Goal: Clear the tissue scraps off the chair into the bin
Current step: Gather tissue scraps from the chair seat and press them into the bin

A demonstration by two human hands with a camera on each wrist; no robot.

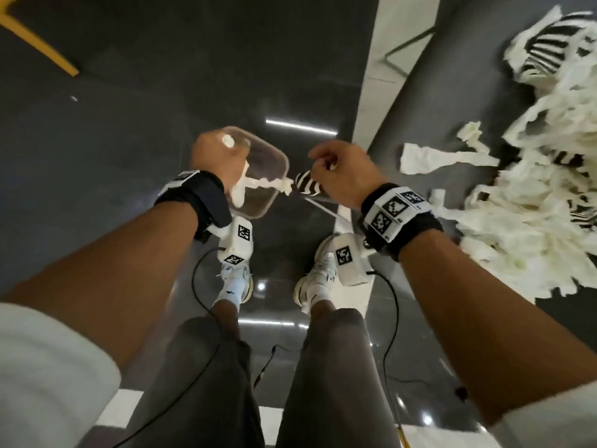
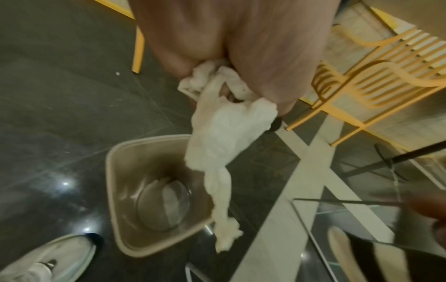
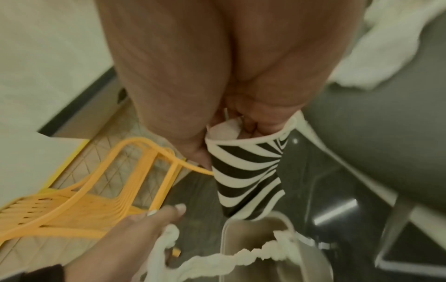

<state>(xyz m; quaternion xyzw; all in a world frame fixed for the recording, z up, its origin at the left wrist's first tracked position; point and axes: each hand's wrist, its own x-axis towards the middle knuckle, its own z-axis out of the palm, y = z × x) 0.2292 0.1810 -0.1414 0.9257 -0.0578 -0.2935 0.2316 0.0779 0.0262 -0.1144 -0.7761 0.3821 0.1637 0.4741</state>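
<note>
My left hand (image 1: 219, 160) grips a bunch of white tissue scraps (image 2: 224, 129). A long strip of it dangles over the open beige bin (image 1: 286, 163) on the floor; the bin (image 2: 135, 171) lies directly below the hand. My right hand (image 1: 342, 169) holds a black-and-white striped paper cup (image 3: 248, 177) by its rim, fingers inside, just right of the bin (image 3: 241, 238). On the right, the grey chair seat (image 1: 452, 76) carries a big heap of tissue scraps (image 1: 533, 221) with striped cups (image 1: 542, 50) among them.
A yellow slatted chair (image 2: 374, 66) stands beyond the bin on pale tiles, and its leg (image 1: 38, 43) shows at top left. My white shoes (image 1: 235, 279) stand on glossy dark floor close to the bin. Black cables hang from both wrists.
</note>
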